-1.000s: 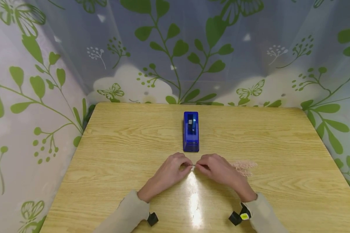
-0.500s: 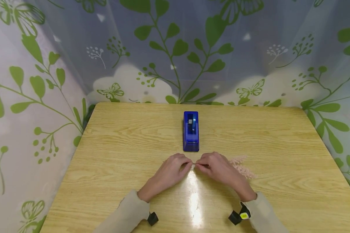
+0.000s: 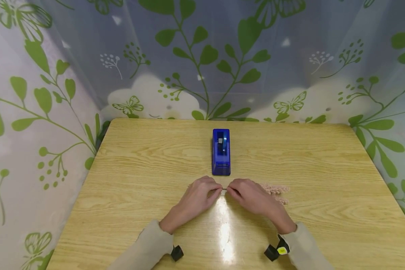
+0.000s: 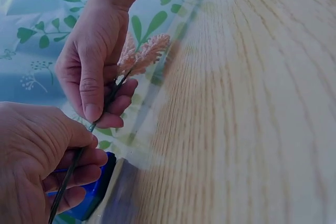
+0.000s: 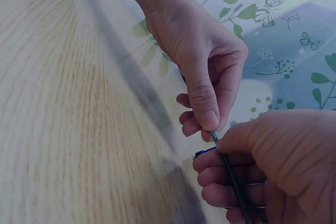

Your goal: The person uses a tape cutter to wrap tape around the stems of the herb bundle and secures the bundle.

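Both hands pinch the dark green stem (image 3: pixel 224 189) of an artificial flower with fuzzy pink heads (image 3: pixel 276 188), which look crocheted. My left hand (image 3: pixel 199 193) holds it between thumb and fingers on the left. Close beside it, my right hand (image 3: pixel 251 197) pinches the stem nearer the pink heads, which stick out behind that hand. In the left wrist view the lower stem (image 4: pixel 73 166) runs across the left fingers, and two pink heads (image 4: pixel 149 53) show past the right hand. In the right wrist view the dark stems (image 5: pixel 233 182) lie along the right fingers.
A blue tape dispenser (image 3: pixel 221 159) stands on the wood-grain table (image 3: pixel 148 157), just beyond both hands. Patterned curtains (image 3: pixel 202 86) with green leaves and butterflies surround the table's back and sides. A black wrist camera (image 3: pixel 272 252) sits under each sleeve.
The pink heads have turned and shifted behind the right hand, first spreading apart, then drawing closer together. Both hands stay nearly in place, with slight finger movement at the stem.
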Action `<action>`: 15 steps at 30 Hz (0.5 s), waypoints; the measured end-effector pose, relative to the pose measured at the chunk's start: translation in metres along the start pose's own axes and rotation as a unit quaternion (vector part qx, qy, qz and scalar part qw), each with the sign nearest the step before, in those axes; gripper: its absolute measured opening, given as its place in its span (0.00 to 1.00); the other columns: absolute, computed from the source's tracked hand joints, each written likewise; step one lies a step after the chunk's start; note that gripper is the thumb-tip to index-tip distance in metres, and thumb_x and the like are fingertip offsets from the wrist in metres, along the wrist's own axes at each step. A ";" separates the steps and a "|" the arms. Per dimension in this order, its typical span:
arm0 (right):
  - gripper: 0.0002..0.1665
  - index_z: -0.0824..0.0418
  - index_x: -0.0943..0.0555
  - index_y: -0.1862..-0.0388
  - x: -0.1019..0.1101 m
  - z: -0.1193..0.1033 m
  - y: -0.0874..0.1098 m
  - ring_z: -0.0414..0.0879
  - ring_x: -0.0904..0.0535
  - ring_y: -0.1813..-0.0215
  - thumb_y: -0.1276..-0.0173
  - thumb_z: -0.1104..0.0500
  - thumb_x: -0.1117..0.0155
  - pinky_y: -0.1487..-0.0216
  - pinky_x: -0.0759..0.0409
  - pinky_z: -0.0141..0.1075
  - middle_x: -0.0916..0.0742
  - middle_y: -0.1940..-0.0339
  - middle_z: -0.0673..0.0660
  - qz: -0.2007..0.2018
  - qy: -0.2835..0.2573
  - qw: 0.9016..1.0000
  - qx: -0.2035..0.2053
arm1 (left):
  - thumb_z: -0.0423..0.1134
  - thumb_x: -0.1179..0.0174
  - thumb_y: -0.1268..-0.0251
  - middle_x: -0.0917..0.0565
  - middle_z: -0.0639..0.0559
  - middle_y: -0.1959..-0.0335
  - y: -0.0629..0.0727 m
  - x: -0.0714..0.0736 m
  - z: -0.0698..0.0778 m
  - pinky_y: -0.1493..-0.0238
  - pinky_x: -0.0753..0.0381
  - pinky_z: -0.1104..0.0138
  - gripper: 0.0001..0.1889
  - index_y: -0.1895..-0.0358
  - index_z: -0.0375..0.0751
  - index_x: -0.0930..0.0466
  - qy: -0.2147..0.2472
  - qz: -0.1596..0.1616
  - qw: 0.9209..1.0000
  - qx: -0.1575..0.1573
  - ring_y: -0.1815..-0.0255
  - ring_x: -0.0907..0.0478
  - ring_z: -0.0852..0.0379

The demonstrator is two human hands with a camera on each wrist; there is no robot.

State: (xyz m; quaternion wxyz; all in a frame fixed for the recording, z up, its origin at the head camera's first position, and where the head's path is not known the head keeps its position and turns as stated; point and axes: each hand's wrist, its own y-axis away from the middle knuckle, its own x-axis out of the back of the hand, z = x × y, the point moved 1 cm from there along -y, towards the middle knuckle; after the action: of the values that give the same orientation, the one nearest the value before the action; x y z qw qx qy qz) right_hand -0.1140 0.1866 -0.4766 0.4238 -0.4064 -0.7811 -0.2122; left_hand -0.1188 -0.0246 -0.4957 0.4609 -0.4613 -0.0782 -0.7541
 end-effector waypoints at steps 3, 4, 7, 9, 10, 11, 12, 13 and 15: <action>0.13 0.56 0.16 0.67 0.000 0.000 0.001 0.34 0.33 0.75 0.20 0.62 0.41 0.73 0.30 0.29 0.25 0.76 0.43 0.013 0.012 1.000 0.007 | 0.33 0.34 0.28 0.11 0.55 0.66 0.000 0.000 0.000 0.62 0.17 0.72 0.06 0.58 0.40 0.07 -0.006 0.005 1.000 -0.006 0.63 0.17 0.61; 0.12 0.56 0.15 0.66 0.001 0.000 0.001 0.34 0.33 0.75 0.21 0.62 0.40 0.73 0.30 0.29 0.24 0.76 0.43 0.017 0.017 1.000 0.008 | 0.33 0.34 0.28 0.11 0.54 0.66 0.000 -0.001 0.000 0.62 0.17 0.73 0.06 0.58 0.40 0.07 -0.007 0.006 1.000 -0.008 0.63 0.17 0.61; 0.11 0.57 0.13 0.66 0.001 -0.001 0.002 0.33 0.33 0.76 0.22 0.63 0.39 0.74 0.30 0.28 0.24 0.76 0.43 0.027 0.034 0.999 0.012 | 0.34 0.33 0.29 0.10 0.54 0.65 0.000 -0.001 0.001 0.62 0.17 0.72 0.05 0.58 0.41 0.07 -0.008 0.010 1.000 -0.007 0.63 0.16 0.60; 0.10 0.58 0.13 0.67 0.001 -0.002 0.002 0.33 0.34 0.76 0.24 0.64 0.37 0.75 0.30 0.27 0.23 0.77 0.43 0.039 0.050 0.998 0.022 | 0.34 0.32 0.29 0.10 0.53 0.65 0.000 -0.002 0.001 0.61 0.16 0.71 0.05 0.58 0.41 0.07 -0.009 0.012 1.000 -0.004 0.63 0.16 0.59; 0.09 0.59 0.13 0.67 0.002 -0.003 0.002 0.33 0.34 0.77 0.25 0.64 0.35 0.75 0.30 0.27 0.23 0.77 0.43 0.046 0.059 0.997 0.028 | 0.34 0.32 0.29 0.10 0.53 0.65 0.000 -0.002 0.001 0.60 0.16 0.70 0.05 0.58 0.41 0.07 -0.008 0.012 1.000 -0.003 0.62 0.16 0.59; 0.09 0.59 0.12 0.67 0.002 -0.004 0.002 0.33 0.34 0.77 0.26 0.64 0.34 0.75 0.31 0.27 0.22 0.77 0.44 0.053 0.069 0.996 0.035 | 0.34 0.32 0.29 0.10 0.53 0.65 0.000 -0.002 0.002 0.60 0.15 0.70 0.05 0.58 0.41 0.07 -0.010 0.014 1.000 0.000 0.62 0.15 0.59; 0.08 0.59 0.12 0.68 0.002 -0.005 0.002 0.33 0.34 0.77 0.26 0.65 0.33 0.75 0.31 0.27 0.21 0.77 0.45 0.060 0.080 0.994 0.043 | 0.34 0.32 0.29 0.10 0.53 0.65 0.000 -0.002 0.002 0.59 0.15 0.69 0.05 0.58 0.41 0.07 -0.011 0.015 1.000 0.002 0.62 0.15 0.58; 0.08 0.59 0.12 0.68 0.002 -0.006 0.002 0.33 0.34 0.77 0.27 0.65 0.32 0.75 0.31 0.27 0.21 0.77 0.45 0.067 0.092 0.992 0.049 | 0.35 0.32 0.29 0.10 0.54 0.65 0.001 -0.002 0.002 0.59 0.15 0.69 0.05 0.57 0.41 0.07 -0.013 0.016 1.000 0.004 0.62 0.15 0.58; 0.06 0.60 0.11 0.67 0.003 -0.007 0.002 0.33 0.32 0.77 0.29 0.66 0.31 0.74 0.30 0.27 0.18 0.75 0.47 0.078 0.108 0.989 0.059 | 0.35 0.32 0.29 0.10 0.54 0.65 0.000 -0.003 0.003 0.59 0.15 0.69 0.05 0.57 0.42 0.07 -0.016 0.016 1.000 0.007 0.62 0.15 0.59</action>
State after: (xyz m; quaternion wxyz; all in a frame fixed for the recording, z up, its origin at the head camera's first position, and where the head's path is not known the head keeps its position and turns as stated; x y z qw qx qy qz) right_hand -0.1098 0.1851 -0.4703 0.5442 -0.4152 -0.7077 -0.1750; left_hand -0.1164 -0.0216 -0.4961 0.4744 -0.4715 -0.0835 -0.7387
